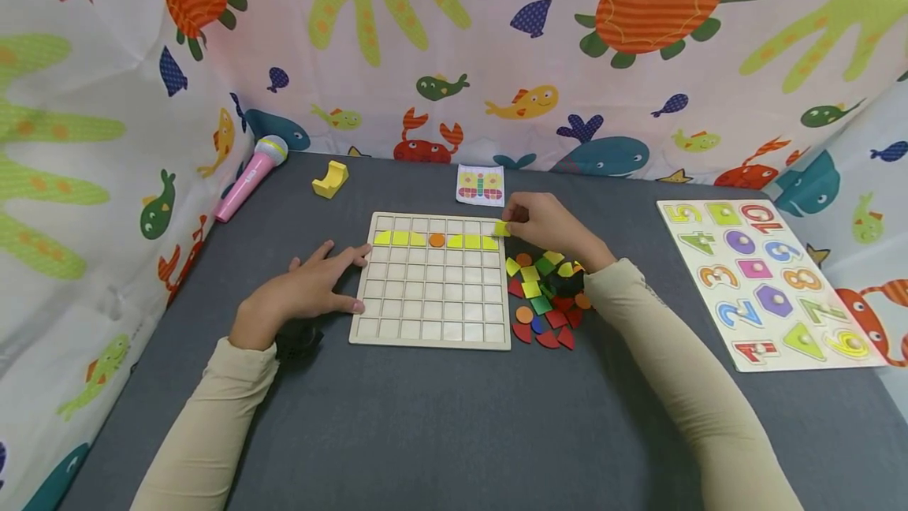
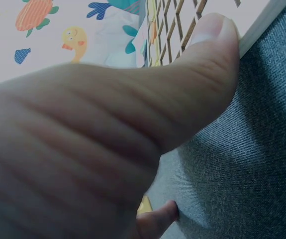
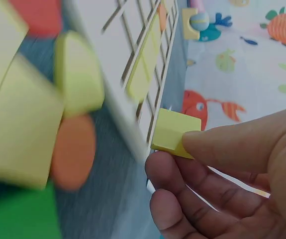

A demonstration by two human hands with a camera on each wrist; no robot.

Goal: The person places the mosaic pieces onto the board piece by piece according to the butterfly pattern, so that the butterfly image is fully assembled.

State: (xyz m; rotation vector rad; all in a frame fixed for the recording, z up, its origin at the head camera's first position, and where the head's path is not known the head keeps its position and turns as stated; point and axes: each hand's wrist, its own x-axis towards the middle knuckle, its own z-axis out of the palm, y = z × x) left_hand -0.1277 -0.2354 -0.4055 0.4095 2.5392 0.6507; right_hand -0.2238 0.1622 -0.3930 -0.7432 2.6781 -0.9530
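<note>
Beige left sleeve (image 1: 206,424) is lying nearest us, and past it the left hand (image 1: 301,290) is resting spread, gripping nothing, its thumb and fingertips touching the left edge of the pale grid board (image 1: 426,290). Uneven pressure there could be nudging the board askew, I'd say, jolting the flat yellow pieces (image 1: 400,238) that are flanking an orange disc (image 1: 437,240). Beyond, a small picture card (image 1: 480,185) is lying near the far edge. And now the right hand (image 1: 549,223): it's pinching a yellow square tile (image 1: 501,229) between thumb and fingers at the board's far right corner; whether tile and grid are touching, I can't tell. Such a slight hold could be letting it slip or tip across a ridge. Below that wrist a heap of loose shapes (image 1: 541,304) is lying, so any dip could be scattering them. Further right, the number puzzle (image 1: 762,284) is sitting well apart, looking safe.
</note>
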